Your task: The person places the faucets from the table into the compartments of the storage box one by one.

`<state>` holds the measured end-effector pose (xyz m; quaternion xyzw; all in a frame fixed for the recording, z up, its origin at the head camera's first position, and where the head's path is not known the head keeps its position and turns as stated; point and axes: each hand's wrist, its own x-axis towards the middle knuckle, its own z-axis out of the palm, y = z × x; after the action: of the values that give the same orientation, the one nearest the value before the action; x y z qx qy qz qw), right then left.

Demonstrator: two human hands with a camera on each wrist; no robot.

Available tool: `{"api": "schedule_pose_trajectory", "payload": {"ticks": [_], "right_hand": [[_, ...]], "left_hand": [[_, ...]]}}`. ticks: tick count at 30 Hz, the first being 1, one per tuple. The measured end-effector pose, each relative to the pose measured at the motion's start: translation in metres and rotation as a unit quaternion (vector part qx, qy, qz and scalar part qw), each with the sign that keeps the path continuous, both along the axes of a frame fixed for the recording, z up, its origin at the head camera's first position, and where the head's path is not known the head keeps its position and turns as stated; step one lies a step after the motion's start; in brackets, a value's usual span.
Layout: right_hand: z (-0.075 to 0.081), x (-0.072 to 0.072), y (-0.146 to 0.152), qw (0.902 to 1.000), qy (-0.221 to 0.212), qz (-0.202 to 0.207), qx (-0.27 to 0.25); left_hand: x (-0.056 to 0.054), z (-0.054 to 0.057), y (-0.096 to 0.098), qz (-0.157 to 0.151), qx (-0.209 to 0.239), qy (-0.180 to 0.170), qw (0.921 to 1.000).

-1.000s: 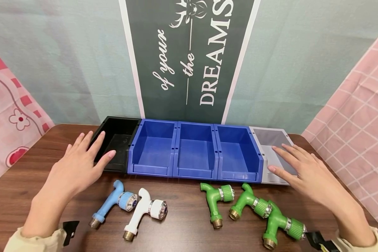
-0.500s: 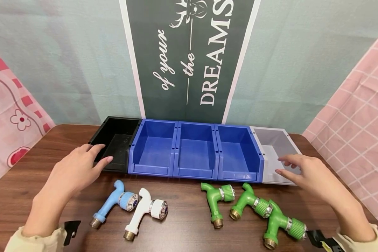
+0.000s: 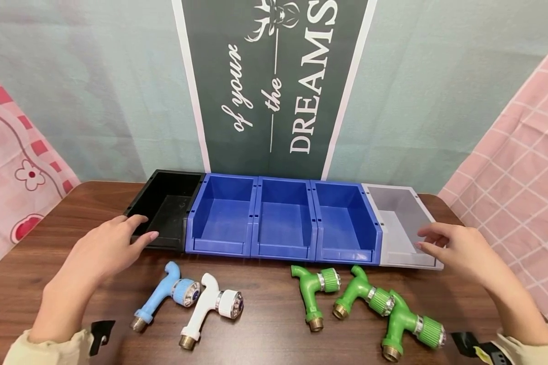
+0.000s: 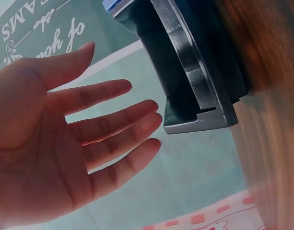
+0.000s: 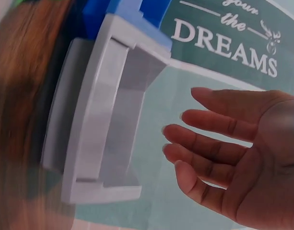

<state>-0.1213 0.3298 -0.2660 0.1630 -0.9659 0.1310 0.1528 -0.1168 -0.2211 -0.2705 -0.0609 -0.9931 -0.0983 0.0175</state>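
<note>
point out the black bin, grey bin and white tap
Black bin [image 3: 171, 215]: head view, on its inside floor.
Grey bin [image 3: 396, 229]: head view, on its inside floor.
White tap [image 3: 206, 302]: head view, on its body.

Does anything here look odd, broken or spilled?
Mainly the dark green banner with white lettering: in the head view its words run sideways. The black plastic bin, three blue plastic bins and grey plastic bin stand in a row. The light-blue tap, white tap and three green taps show no obvious damage, and nothing looks spilled.

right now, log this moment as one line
left hand: empty, near black plastic bin; right hand: empty, near grey plastic bin; blue tap, white tap, three green taps: lying on brown woodgrain table
</note>
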Motion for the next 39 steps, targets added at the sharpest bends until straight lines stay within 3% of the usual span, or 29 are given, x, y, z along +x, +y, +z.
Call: {"api": "schedule_pose_trajectory", "payload": {"ticks": [19, 39], "right_hand": [[0.006, -0.016, 0.037, 0.9922, -0.066, -0.104, -0.020], [-0.010, -0.025, 0.052, 0.9886, -0.088, -0.105, -0.063]], "left_hand": [[0.002, -0.007, -0.012, -0.016, 0.001, -0.018, 0.9997], [0.007, -0.010, -0.016, -0.028, 0.020, -0.030, 0.9990]]}}
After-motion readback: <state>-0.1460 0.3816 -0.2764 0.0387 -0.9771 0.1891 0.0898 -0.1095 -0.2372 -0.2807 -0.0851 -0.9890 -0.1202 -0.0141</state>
